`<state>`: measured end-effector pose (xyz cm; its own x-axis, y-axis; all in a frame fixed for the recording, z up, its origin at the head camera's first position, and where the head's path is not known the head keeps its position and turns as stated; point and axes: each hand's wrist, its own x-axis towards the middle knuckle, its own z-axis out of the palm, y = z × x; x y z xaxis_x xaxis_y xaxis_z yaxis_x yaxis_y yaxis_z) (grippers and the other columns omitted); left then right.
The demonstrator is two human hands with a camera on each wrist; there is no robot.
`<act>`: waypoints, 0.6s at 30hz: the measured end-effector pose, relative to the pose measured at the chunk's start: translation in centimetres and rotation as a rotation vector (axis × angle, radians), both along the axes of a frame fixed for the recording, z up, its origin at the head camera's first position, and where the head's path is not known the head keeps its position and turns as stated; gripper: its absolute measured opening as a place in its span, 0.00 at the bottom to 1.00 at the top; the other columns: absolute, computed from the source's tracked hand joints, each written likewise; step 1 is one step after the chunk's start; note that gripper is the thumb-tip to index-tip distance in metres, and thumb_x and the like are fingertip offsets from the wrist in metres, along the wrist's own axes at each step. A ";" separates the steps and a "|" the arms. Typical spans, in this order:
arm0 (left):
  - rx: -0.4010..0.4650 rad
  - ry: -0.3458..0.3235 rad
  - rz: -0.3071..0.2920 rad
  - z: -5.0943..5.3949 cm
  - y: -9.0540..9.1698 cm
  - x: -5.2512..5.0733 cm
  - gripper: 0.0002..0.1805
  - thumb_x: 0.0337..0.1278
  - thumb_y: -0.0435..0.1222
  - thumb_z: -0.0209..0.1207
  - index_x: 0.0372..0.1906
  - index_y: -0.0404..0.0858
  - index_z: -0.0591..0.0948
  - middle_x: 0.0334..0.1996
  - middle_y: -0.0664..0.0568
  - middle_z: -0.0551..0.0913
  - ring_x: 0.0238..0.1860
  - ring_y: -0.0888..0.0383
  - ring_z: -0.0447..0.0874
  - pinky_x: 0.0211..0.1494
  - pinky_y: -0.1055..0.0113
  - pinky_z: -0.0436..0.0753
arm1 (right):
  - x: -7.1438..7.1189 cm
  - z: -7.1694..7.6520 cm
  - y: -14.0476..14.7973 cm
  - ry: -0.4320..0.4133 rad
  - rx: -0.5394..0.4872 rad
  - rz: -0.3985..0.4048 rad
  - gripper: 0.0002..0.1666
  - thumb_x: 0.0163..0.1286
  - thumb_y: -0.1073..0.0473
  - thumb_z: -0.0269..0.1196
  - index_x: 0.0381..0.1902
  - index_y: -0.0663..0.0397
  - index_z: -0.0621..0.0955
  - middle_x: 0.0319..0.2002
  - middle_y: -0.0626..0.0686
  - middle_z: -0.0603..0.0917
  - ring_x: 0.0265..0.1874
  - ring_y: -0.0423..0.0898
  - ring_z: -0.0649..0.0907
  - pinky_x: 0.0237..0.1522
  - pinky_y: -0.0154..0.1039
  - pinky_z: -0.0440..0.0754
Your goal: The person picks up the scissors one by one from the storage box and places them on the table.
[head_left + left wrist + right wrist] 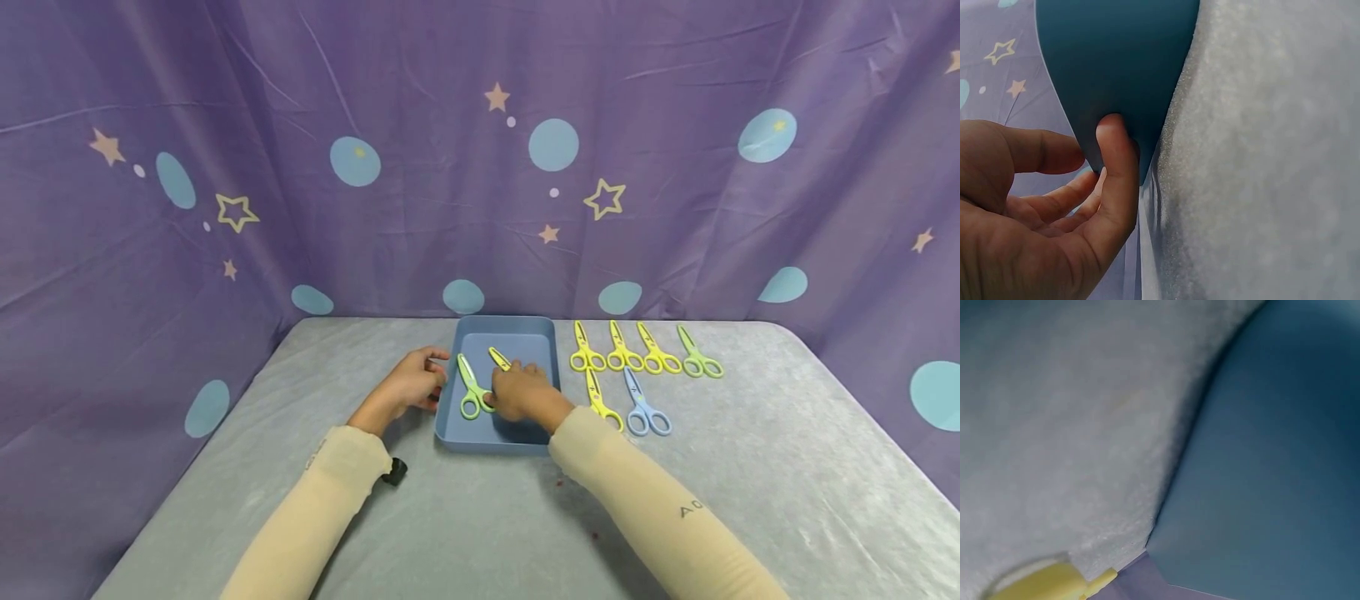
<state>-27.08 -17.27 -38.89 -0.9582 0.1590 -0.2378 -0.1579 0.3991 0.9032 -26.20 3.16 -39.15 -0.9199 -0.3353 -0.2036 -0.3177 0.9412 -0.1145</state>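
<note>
A blue-grey tray sits on the table. My left hand is at the tray's left side, and in the left wrist view its fingertips touch the outer wall. Inside the tray lies a pair of green scissors, tips pointing away. My right hand reaches into the tray and holds a pair of yellow scissors by the handle end, which the fingers hide. In the right wrist view the tray's wall shows, but the hand does not.
Right of the tray lie several yellow scissors, green scissors and blue scissors. One yellow pair is near my right sleeve. A purple patterned curtain hangs behind the grey-covered table.
</note>
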 end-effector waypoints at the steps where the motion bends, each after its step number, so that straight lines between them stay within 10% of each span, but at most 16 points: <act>1: 0.000 0.002 -0.003 0.0 0.0 0.0 0.25 0.71 0.27 0.50 0.70 0.39 0.70 0.43 0.43 0.75 0.34 0.51 0.77 0.30 0.59 0.84 | 0.1 0.0 0.0 0.003 -0.002 -0.003 0.36 0.81 0.40 0.52 0.74 0.59 0.69 0.71 0.72 0.67 0.69 0.73 0.68 0.70 0.63 0.65; 11: 0.007 -0.003 -0.009 -0.1 -0.2 0.0 0.26 0.71 0.27 0.51 0.72 0.38 0.69 0.44 0.42 0.75 0.33 0.51 0.77 0.29 0.59 0.84 | 0.3 0.6 1.0 0.077 -0.059 0.079 0.25 0.78 0.43 0.58 0.61 0.53 0.80 0.55 0.61 0.83 0.59 0.62 0.80 0.59 0.61 0.77; 18: -0.003 0.006 -0.031 0.2 -0.2 0.3 0.26 0.74 0.29 0.50 0.73 0.38 0.68 0.48 0.39 0.76 0.34 0.50 0.78 0.31 0.58 0.84 | 0.2 0.6 1.8 0.084 -0.104 0.083 0.36 0.78 0.38 0.56 0.74 0.51 0.73 0.66 0.60 0.78 0.65 0.63 0.76 0.63 0.63 0.74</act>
<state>-26.77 -17.47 -38.69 -0.9544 0.1880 -0.2321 -0.1396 0.4063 0.9030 -26.01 4.97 -38.58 -0.9006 -0.4258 -0.0872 -0.4062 0.8960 -0.1792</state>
